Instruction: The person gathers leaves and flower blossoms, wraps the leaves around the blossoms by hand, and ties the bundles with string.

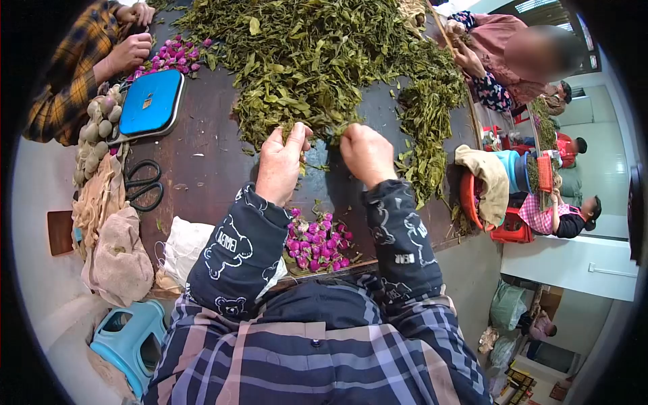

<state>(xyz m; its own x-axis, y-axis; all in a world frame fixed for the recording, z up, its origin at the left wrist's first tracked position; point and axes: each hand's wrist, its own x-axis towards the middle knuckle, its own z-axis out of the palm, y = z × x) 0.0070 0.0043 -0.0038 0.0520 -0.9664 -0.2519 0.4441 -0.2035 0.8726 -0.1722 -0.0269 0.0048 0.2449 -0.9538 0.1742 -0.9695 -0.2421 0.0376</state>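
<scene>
A large heap of green tea leaves (317, 54) covers the far half of the dark wooden table (202, 169). My left hand (281, 162) pinches a small bunch of leaves at the heap's near edge. Beside it, my right hand (368, 154) is closed on leaves at the same edge. Both wrists wear dark printed sleeve covers. A small pile of pink rosebuds (316, 243) lies on the table between my forearms, close to my body.
A blue scale (150, 102) and black scissors (143, 183) lie at left, with cloth bundles (115, 250) near them. A person in a plaid sleeve (74, 67) works by more rosebuds (172, 55). Another person (499, 61) sits far right. A blue stool (128, 337) stands below.
</scene>
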